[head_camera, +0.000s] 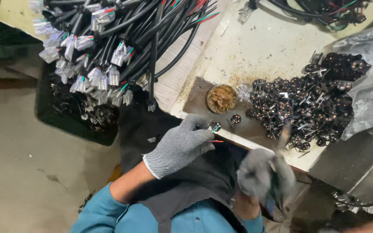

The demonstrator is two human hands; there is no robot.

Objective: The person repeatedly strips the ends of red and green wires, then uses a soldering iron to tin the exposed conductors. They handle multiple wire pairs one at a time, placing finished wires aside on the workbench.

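Beside the rusty dish (221, 98), the left hand (182, 144) has its fingers clamped on a cable end (214, 127); the blurred right hand (264, 174) grips a metal piece (284, 134).

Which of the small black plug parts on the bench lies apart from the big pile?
The lone black part just right of the left hand, below the round rusty tin. It sits alone on the dark plate; the others are heaped in the pile.

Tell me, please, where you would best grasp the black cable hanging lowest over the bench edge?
Grip the black cable on its straight sheath just above the plug end, coming from the right: it hangs nearly vertical, and clear-capped connectors crowd its left.
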